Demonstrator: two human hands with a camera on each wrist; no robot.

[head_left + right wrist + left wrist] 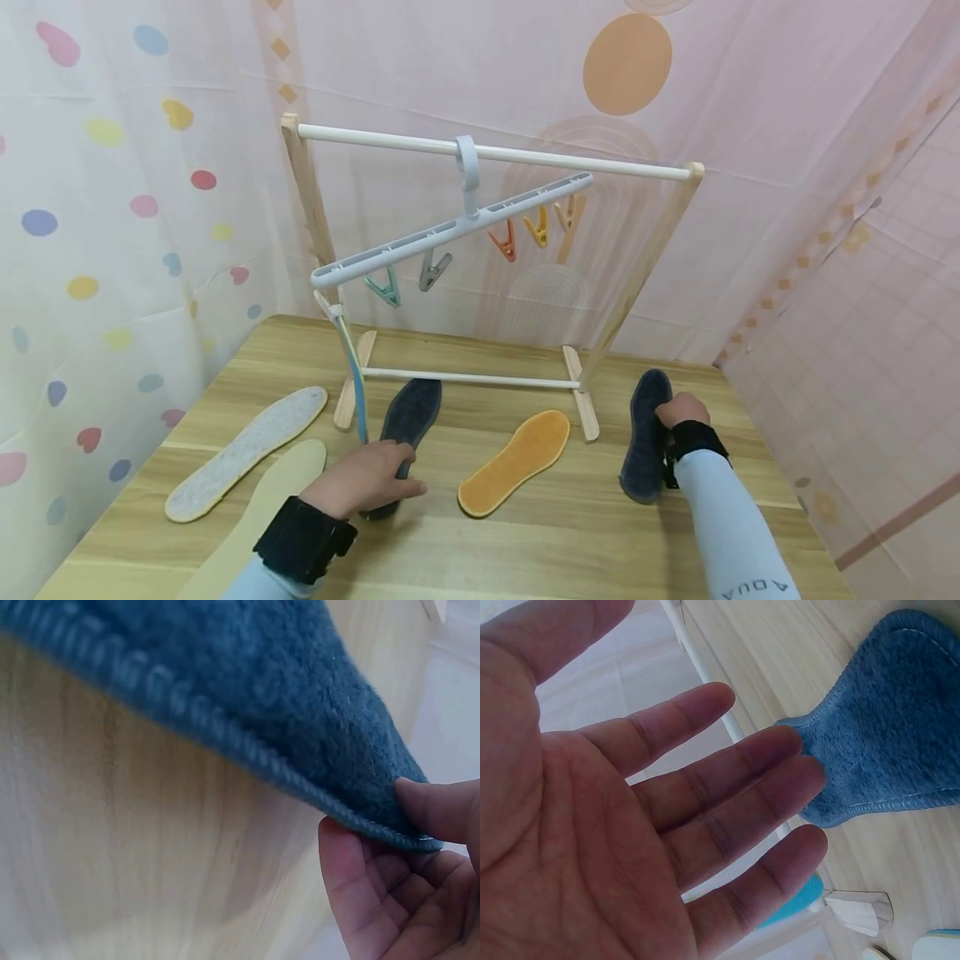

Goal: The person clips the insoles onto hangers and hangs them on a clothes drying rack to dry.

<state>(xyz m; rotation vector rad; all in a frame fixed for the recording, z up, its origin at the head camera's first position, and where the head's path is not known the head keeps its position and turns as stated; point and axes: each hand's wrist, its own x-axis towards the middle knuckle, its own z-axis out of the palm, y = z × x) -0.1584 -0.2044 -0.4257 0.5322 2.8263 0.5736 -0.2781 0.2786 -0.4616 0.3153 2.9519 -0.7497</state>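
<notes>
Head view, left to right on a wooden table: a grey insole, then a cream insole. The left hand, its fingers loosely spread and extended, grasps nothing; it is over a navy insole. Behind, a pale-blue hanger hangs from a rack. Next lies an orange insole. At far right, the right hand pinches a second navy insole by its edge, between thumb and fingers.

Pale blue sleeves, the right one printed with dark capital letters, meet wide black wristbands, the left one with a short tab sticking out, leaving the left hand and right hand bare
</notes>
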